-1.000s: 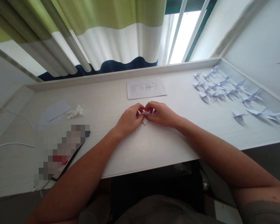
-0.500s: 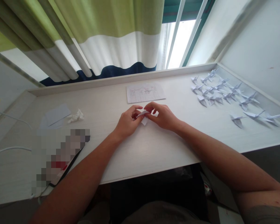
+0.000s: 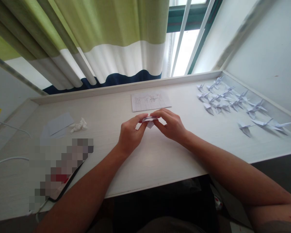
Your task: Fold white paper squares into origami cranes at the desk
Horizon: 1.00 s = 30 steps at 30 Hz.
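Note:
A small folded piece of white paper [image 3: 150, 124] is held between my two hands, above the middle of the white desk [image 3: 135, 171]. My left hand [image 3: 132, 132] pinches its left end between thumb and fingers. The right end is gripped the same way by my right hand [image 3: 169, 123]. A pointed flap hangs down between the thumbs; the fingers cover part of the paper. Just beyond my hands lies a printed sheet with a table on it [image 3: 150, 101]. Off to the right stand several folded white paper cranes [image 3: 223, 97].
On the left lie loose paper sheets [image 3: 59, 124], a crumpled tissue [image 3: 79, 125] and a blurred-out flat device [image 3: 63, 178] beside my left forearm. White cables [image 3: 9, 159] run in from the left edge. A raised rim [image 3: 126, 86] borders the desk's back, below the curtain [image 3: 111, 32].
The paper has turned level between my hands, and my fingers have closed along its upper edge. The camera view has tilted slightly, so the desk sits lower in the picture.

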{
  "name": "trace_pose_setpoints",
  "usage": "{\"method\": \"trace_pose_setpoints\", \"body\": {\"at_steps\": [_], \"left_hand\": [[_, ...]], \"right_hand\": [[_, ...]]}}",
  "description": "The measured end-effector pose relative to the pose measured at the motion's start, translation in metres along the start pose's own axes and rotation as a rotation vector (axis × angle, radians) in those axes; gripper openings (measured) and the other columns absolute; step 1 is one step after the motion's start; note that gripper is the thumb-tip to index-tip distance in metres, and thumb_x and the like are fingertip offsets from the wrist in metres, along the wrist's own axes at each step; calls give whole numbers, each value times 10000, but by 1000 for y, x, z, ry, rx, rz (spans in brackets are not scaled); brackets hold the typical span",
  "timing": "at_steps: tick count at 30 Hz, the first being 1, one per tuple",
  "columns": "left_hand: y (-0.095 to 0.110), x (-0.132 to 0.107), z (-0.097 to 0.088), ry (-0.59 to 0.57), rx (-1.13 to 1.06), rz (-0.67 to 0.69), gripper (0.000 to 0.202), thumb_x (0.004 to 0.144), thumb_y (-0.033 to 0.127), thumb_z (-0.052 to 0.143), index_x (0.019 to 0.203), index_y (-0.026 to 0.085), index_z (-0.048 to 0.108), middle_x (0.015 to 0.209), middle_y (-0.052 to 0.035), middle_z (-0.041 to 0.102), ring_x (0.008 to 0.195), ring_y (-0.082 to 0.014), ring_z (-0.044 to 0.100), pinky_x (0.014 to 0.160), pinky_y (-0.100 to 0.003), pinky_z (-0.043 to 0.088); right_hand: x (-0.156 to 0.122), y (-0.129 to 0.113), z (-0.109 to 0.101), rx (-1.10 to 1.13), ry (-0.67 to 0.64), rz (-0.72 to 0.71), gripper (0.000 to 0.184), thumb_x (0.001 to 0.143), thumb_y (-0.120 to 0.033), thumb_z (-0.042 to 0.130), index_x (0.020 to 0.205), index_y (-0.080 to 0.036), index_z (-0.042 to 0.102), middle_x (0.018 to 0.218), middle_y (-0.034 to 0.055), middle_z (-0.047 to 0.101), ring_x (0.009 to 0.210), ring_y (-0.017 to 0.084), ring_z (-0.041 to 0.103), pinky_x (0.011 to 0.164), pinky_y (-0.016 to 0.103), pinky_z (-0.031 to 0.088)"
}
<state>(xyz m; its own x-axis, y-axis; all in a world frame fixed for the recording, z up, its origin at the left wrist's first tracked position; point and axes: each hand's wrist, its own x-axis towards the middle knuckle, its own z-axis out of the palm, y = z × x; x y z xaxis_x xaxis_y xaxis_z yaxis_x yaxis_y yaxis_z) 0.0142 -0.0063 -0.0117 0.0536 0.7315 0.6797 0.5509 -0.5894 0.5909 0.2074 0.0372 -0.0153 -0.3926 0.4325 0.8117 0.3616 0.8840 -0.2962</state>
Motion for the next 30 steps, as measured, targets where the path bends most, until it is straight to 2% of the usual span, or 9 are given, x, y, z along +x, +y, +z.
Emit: {"method": "trace_pose_setpoints", "body": {"at_steps": [5,10,15,19,23,27,30], "left_hand": [[-1,2,-3,-58,80,7,151,984,221,711,1111,197,789,1064,-64,855,873,-192,807,826,-308,645],[0,2,-4,-76,42,-33,321,902,129,721,1214,204,728,1002,-35,850,846,-171,793,766,-274,633],[3,1,-1,-104,-135,-210,190,915,201,728,1105,208,719,909,-34,831,791,-176,790,674,-256,609],[4,0,1,-159,-310,-269,228,902,205,730,1130,206,721,912,-38,825,819,-182,794,756,-293,634],[5,1,1,-175,-329,-320,214,865,203,754,1077,186,776,953,-62,832,834,-191,789,767,-306,643],[4,2,2,-218,-481,-448,182,858,247,772,1017,163,802,885,-66,831,770,-199,789,762,-333,662],[5,2,2,-233,-486,-449,177,884,260,738,1014,168,815,875,-61,832,749,-197,787,748,-332,662]], "right_hand": [[-1,1,1,-12,3,30,84,1039,-162,616,1060,-223,669,911,42,781,819,183,725,752,314,583],[-3,4,1,-46,-75,3,151,1000,-142,627,1125,-224,649,980,68,775,876,217,725,743,338,580],[-1,3,-2,-87,-74,-86,41,1041,-197,633,1055,-236,632,1039,72,782,906,208,729,772,341,582],[0,3,-5,-163,-70,-159,100,1055,-167,606,1080,-247,661,1087,70,783,950,204,727,798,349,578],[0,2,-7,-170,-117,-140,116,1067,-191,592,1066,-269,678,1108,59,780,1011,211,727,846,372,585],[0,0,-8,-125,-179,-90,144,1076,-188,541,1050,-259,664,1064,75,782,959,225,725,832,392,588],[0,-1,-7,-129,-156,-117,169,1069,-151,507,1065,-245,648,1028,84,781,913,228,721,795,386,583]]}}
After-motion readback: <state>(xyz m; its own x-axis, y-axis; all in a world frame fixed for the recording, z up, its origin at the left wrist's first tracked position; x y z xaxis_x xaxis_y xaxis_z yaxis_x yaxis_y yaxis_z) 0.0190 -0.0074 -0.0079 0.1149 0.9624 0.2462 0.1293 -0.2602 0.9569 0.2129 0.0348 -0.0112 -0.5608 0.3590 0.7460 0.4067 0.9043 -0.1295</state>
